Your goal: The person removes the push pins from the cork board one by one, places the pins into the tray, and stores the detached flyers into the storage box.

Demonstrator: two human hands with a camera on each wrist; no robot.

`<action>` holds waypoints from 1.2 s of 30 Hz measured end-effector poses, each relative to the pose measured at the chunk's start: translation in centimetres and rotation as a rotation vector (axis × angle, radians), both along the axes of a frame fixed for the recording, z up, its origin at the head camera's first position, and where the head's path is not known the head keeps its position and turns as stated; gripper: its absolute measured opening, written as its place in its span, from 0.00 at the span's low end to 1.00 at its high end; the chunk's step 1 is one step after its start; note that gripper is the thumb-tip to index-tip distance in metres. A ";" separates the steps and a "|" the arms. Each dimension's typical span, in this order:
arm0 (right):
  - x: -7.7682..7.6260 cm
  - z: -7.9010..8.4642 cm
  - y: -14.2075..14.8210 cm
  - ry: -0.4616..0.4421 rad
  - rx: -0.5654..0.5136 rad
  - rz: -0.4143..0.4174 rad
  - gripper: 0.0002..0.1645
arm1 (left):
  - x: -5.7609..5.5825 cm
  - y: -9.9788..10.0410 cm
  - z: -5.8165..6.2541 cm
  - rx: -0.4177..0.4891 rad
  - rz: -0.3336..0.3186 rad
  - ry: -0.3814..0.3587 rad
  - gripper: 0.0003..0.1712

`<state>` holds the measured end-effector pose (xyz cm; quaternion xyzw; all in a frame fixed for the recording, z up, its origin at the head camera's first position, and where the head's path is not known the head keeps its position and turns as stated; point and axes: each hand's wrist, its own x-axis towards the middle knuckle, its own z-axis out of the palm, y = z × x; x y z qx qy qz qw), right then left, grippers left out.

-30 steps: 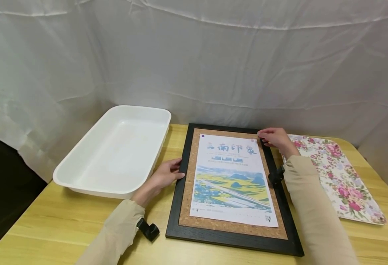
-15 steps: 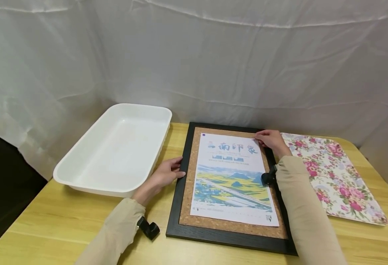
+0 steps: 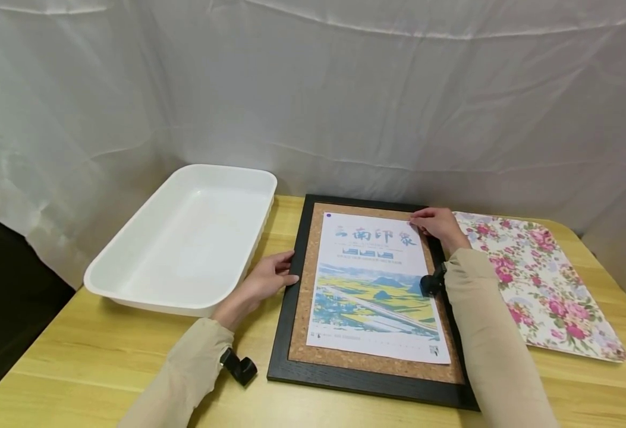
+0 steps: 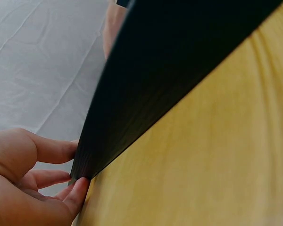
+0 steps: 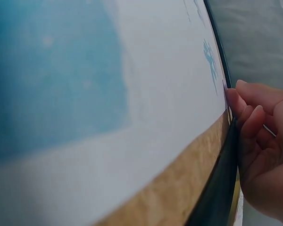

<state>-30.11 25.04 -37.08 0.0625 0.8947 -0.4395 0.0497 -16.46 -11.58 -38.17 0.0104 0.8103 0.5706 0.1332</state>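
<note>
A cork board (image 3: 301, 321) in a black frame lies on the table with a printed poster (image 3: 371, 285) on it, showing blue lettering over a yellow and blue landscape. A purple push pin (image 3: 329, 216) sits at the poster's top left corner. My right hand (image 3: 438, 226) is at the top right corner, thumb and forefinger pinching a small pin (image 5: 224, 87), mostly hidden by the fingertips in the right wrist view. My left hand (image 3: 267, 276) rests its fingertips against the outer left side of the frame (image 4: 127, 94), fingers relaxed.
Left of the board stands a deep white plastic tray (image 3: 131, 238). A flowered tray (image 3: 548, 279) lies to the right, partly behind my right sleeve. A grey curtain (image 3: 345, 107) hangs along the back edge of the wooden table (image 3: 77, 356).
My right hand has moved slightly left from the frame's right edge onto the poster's top right corner, covering the pin that showed there. The left hand stays at the frame's side.
</note>
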 end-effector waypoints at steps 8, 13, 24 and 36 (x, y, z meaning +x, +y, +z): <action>-0.4 0.1 -0.2 -0.011 0.049 0.014 0.19 | 0.0 0.0 0.0 -0.004 0.001 0.010 0.37; -0.2 0.6 -0.7 0.015 0.075 0.022 0.16 | -0.1 -0.1 -0.2 -0.007 -0.002 0.017 0.37; -0.1 0.8 -0.9 0.006 0.101 0.047 0.15 | 0.0 -0.1 -0.1 -0.001 -0.005 0.012 0.37; -0.5 0.8 -0.9 -0.037 0.124 0.024 0.14 | 0.0 0.0 -0.2 -0.003 0.001 0.014 0.37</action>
